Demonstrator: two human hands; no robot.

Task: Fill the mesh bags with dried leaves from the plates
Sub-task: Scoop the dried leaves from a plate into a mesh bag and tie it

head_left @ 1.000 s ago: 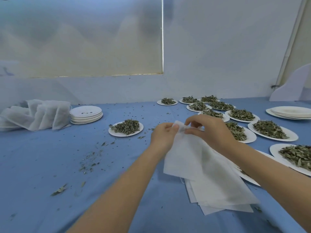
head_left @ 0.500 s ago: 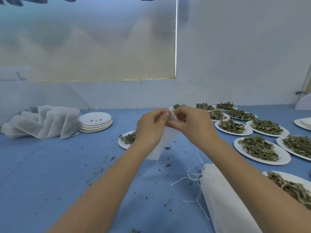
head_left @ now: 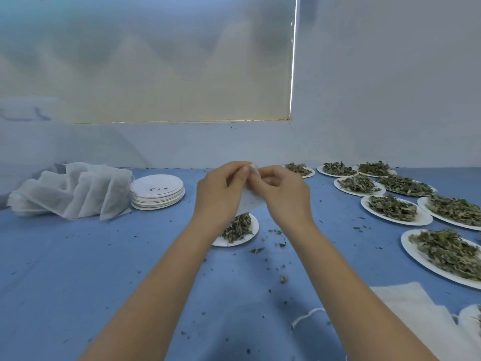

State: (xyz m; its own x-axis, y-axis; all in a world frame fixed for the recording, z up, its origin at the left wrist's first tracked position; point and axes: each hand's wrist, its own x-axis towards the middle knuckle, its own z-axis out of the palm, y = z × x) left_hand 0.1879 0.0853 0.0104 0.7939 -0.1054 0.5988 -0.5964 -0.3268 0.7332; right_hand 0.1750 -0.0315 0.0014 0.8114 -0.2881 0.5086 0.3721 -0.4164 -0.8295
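Observation:
My left hand point(head_left: 220, 194) and my right hand point(head_left: 282, 196) are raised together above the blue table, both pinching the top edge of one white mesh bag point(head_left: 251, 201), which hangs between them and is mostly hidden. Right below it sits a white plate of dried leaves point(head_left: 238, 229), partly covered by my left wrist. Several more plates heaped with dried leaves point(head_left: 393, 208) spread over the right side. A pile of flat mesh bags point(head_left: 406, 308) with a loose drawstring lies at the lower right.
A stack of bare white plates point(head_left: 157, 191) stands at the back left, next to a row of mesh bags point(head_left: 75, 190) leaning together. Leaf crumbs are scattered over the blue tablecloth point(head_left: 78, 269). A white wall closes the far side.
The bag has been lifted off the pile at the right and carried leftward over the single plate. Both hands have risen and drawn close at its top edge. My view has swung left.

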